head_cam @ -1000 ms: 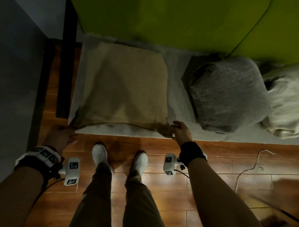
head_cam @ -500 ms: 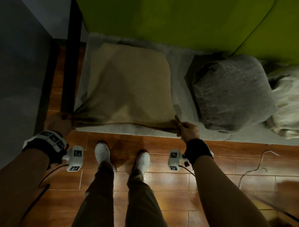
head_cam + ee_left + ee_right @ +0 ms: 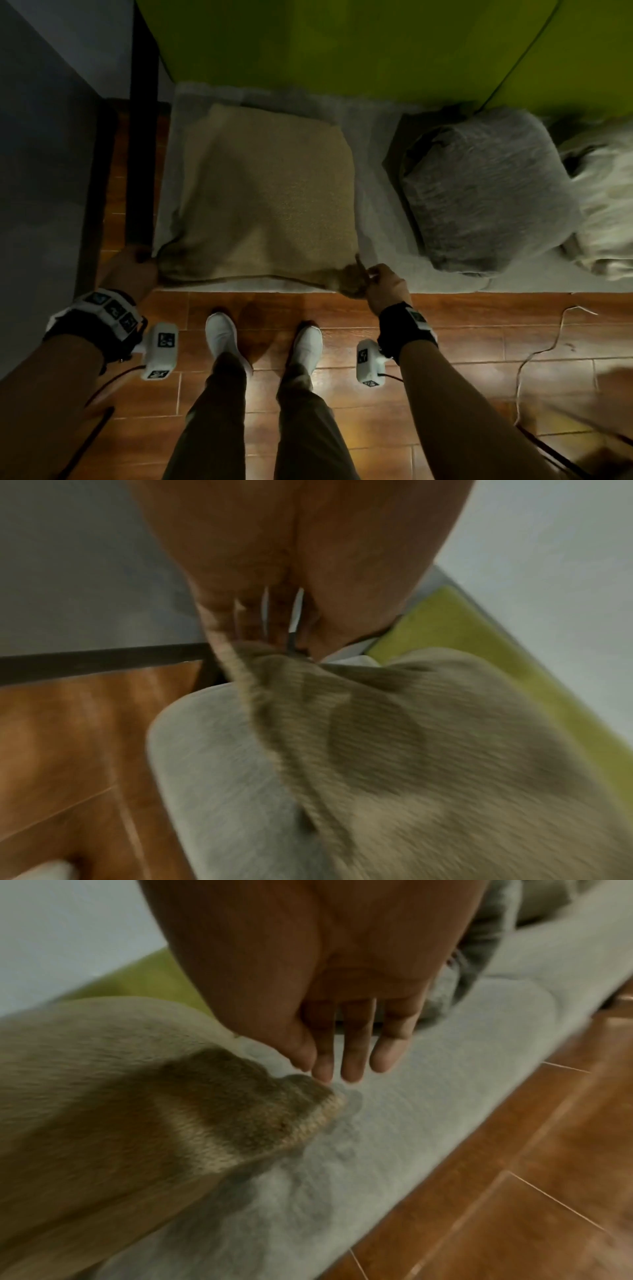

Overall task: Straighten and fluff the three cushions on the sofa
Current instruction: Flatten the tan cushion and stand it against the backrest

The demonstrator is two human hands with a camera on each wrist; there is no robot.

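Right wrist view: fingers [image 3: 356, 1053] straight.

The head view looks steeply down from above the standing person onto the near edge of the sofa seat [image 3: 383, 260], with the tan cushion [image 3: 267, 205] centred and the tiled floor [image 3: 479, 342] below. The left wrist view sits very close behind the left hand [image 3: 291, 561], facing the cushion's left near corner. The right wrist view sits as close behind the right hand [image 3: 325, 961], facing its right near corner. All three share that cushion and the seat's front edge.
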